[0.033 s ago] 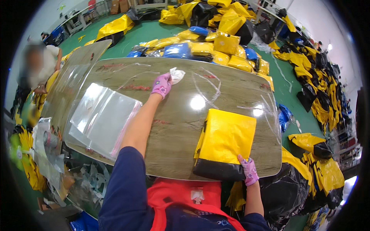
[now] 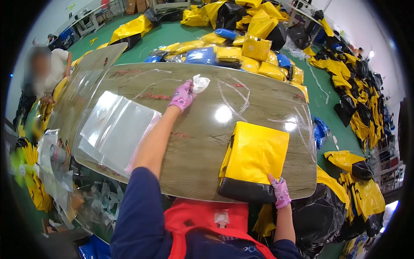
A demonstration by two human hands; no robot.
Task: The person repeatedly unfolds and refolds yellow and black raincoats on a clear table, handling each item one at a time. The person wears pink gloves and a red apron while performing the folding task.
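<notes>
My left hand (image 2: 183, 96), in a pink patterned glove with bare fingertips, stretches out to the far side of the wood-patterned table (image 2: 189, 164). Its fingers are closed on a crumpled white cloth (image 2: 201, 83), which could also be tissue. At the table's near right lies a folded yellow and black tarpaulin piece (image 2: 258, 155). My right hand (image 2: 280, 191), gloved alike, grips its lower right corner, with the thumb on top and the other fingers mostly hidden beneath. Left of my left forearm lies a stack of clear plastic bags (image 2: 118, 127).
Beyond the table is a heap of wrapped yellow and blue packages (image 2: 233, 54). Yellow and black sheets (image 2: 358, 99) pile up along the right. A second table (image 2: 75, 95) adjoins on the left, with a person (image 2: 56, 71) beside it. Clear strips (image 2: 235, 97) lie on the tabletop.
</notes>
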